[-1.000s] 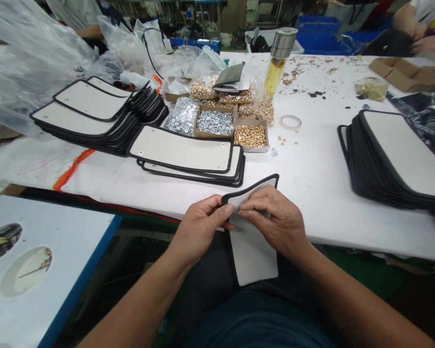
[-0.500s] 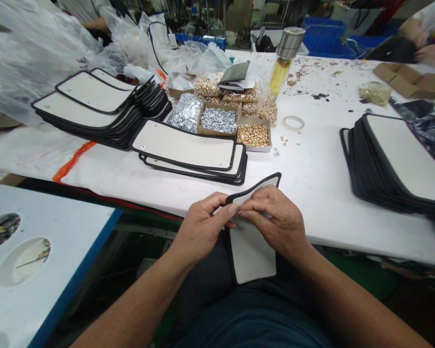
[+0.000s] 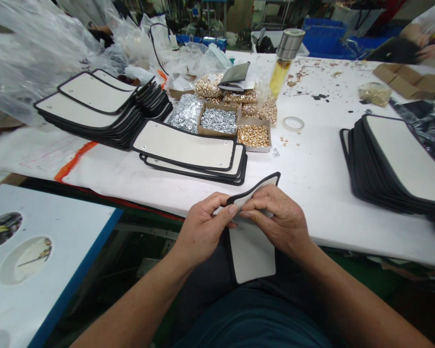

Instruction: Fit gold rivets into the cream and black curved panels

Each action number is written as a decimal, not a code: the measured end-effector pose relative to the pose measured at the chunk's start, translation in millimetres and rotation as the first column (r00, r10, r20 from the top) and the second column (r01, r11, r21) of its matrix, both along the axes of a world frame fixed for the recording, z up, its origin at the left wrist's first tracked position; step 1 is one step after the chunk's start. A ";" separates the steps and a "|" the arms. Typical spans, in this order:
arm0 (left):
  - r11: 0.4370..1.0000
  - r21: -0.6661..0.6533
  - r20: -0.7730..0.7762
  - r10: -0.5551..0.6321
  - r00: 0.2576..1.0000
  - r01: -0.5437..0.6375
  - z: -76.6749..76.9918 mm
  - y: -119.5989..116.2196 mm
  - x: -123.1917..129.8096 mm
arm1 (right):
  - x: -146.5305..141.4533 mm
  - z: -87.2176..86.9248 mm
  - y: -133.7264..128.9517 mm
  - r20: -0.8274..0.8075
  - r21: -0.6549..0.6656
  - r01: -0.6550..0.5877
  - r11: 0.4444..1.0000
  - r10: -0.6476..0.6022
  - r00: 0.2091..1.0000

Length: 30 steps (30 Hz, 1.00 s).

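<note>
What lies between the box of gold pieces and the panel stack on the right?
The head view shows, between the box and the right-hand stack, a pale ring, loose gold pieces, loose silver pieces, then white table.

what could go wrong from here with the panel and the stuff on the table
The panel is bent near the left hand and right hand, so it might crease if pressed hard. The silver pieces and gold pieces sit in open boxes side by side; a knock could mix them. The bottle of yellow liquid stands beside filled bags and might wet them if it tipped and leaked.
</note>
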<state>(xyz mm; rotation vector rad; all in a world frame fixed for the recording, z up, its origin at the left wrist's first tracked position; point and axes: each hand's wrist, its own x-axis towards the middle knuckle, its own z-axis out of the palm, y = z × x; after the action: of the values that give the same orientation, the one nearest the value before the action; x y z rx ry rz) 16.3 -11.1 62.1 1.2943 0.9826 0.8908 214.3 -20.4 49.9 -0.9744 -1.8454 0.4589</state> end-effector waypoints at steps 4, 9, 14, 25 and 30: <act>1.000 0.006 -0.004 -0.002 1.000 0.002 0.8 -0.6 0.6 | 0.6 1.1 0.1 -0.012 -0.006 -0.006 1.000 0.006 1.000; 0.990 0.138 -0.085 0.013 0.996 -0.001 4.9 -3.6 1.5 | -1.2 1.2 -1.0 0.005 -0.004 0.014 1.000 -0.014 1.000; 0.925 0.381 -0.200 0.064 0.978 0.017 2.9 -5.7 0.9 | -2.7 -2.9 -1.8 -0.051 0.057 0.146 0.988 -0.144 0.988; 0.722 0.689 -0.267 0.161 0.950 0.071 -0.9 -10.3 -1.7 | 17.4 10.8 7.6 0.334 0.208 -0.060 0.976 -0.013 0.943; 0.724 0.689 -0.264 0.208 0.942 0.033 -5.5 -15.2 -4.2 | 14.2 11.0 3.5 0.405 0.329 -0.022 0.944 -0.120 0.907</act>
<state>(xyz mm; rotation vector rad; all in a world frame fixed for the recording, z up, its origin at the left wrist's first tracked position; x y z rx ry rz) 12.1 -26.4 56.5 2.1028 1.0066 1.2079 228.5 -16.9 60.9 -0.9355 -2.1857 -0.1074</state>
